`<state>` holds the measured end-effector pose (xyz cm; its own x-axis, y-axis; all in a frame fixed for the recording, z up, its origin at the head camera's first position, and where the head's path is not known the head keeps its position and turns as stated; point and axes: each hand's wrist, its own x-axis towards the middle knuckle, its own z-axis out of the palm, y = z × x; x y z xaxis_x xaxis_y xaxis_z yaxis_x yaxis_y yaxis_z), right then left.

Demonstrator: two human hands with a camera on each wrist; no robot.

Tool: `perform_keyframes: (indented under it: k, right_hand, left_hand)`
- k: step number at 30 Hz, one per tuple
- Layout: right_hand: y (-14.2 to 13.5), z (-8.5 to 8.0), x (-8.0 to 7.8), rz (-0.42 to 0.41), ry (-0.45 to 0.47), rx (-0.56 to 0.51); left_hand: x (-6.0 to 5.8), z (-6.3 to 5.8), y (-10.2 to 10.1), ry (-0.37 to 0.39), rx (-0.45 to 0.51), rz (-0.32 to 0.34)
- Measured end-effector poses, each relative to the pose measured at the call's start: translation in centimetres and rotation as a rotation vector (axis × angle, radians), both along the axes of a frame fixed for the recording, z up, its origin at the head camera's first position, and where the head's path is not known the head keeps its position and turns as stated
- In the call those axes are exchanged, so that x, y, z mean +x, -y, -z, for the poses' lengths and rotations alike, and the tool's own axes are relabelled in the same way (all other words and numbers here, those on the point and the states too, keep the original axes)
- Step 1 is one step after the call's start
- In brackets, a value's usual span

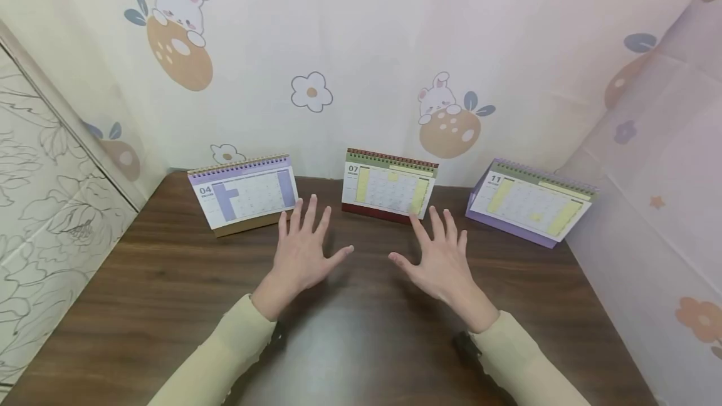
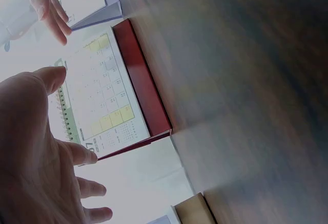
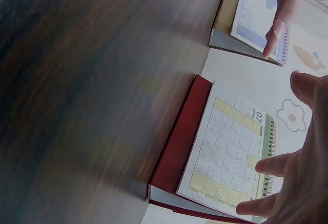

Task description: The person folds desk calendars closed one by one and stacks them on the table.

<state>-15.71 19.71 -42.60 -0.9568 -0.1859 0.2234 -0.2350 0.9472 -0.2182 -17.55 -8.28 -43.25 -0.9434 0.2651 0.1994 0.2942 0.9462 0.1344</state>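
Three spiral-bound desk calendars stand in a row at the back of the table. The left calendar shows 04 in purple on a brown base. In the middle, the calendar marked 07 has yellow columns and a dark red base. A calendar marked 11 with a purple base is angled at the right. My left hand, fingers spread, hovers between the 04 and 07 calendars. My right hand is also spread, in front of the 07 calendar's right side. Neither hand holds anything.
The dark wooden table runs up to a pale curtain printed with rabbits and flowers. A panel with line-drawn flowers borders the left side. More printed cloth hangs along the right edge.
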Motion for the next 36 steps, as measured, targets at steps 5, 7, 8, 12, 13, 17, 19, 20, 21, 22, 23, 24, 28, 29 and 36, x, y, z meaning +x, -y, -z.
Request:
perform_keyframes:
  k: [5,7,8,12,13,17,19,20,21,22,23,24,28,29,36]
  right_hand:
    - [-0.1,-0.1,0.1,-0.023,0.000,-0.003]
    - [-0.1,-0.1,0.2,-0.031,0.015,-0.007]
    - [-0.2,-0.1,0.2,-0.033,0.025,-0.011]
    - [-0.2,-0.1,0.4,-0.027,0.078,-0.048]
    - [-0.2,-0.1,0.4,-0.026,0.087,-0.057]
    - [-0.3,0.0,0.4,-0.042,0.106,-0.082]
    - [-0.4,0.0,0.3,-0.072,0.111,-0.102]
    - [-0.5,0.1,0.2,-0.089,0.114,-0.113]
    - [-0.5,0.2,0.1,-0.109,0.115,-0.127]
    - [-0.6,0.4,0.0,-0.133,0.120,-0.145]
    - [-0.7,0.6,-0.1,-0.157,0.126,-0.170]
    - [-0.7,0.8,-0.3,-0.178,0.134,-0.194]
    - [-0.5,1.6,-1.2,-0.239,0.164,-0.287]
    - [-0.4,1.7,-1.5,-0.246,0.168,-0.305]
    - [0.9,1.3,-2.5,-0.273,0.227,-0.329]
  left_hand:
    - [0.1,-0.3,0.2,0.018,-0.005,0.008]
    - [0.1,-0.4,0.3,0.030,0.011,0.009]
    - [0.1,-0.5,0.3,0.036,0.023,0.012]
    - [0.1,-0.7,0.6,0.039,0.088,0.029]
    - [0.1,-0.7,0.8,0.034,0.101,0.033]
    - [-0.2,-0.9,1.9,-0.003,0.147,0.028]
    - [-0.5,-1.1,2.9,-0.028,0.168,0.007]
    - [-0.6,-1.2,3.5,-0.040,0.184,-0.005]
    - [-0.8,-1.3,4.1,-0.051,0.202,-0.018]
    - [-1.0,-1.4,4.8,-0.066,0.219,-0.030]
    - [-1.1,-1.5,5.4,-0.079,0.236,-0.044]
    - [-1.3,-1.7,6.1,-0.093,0.250,-0.055]
    - [-1.6,-2.2,8.8,-0.132,0.301,-0.102]
    - [-1.6,-2.3,9.4,-0.137,0.306,-0.118]
    - [-1.4,-2.4,14.1,-0.149,0.302,-0.246]
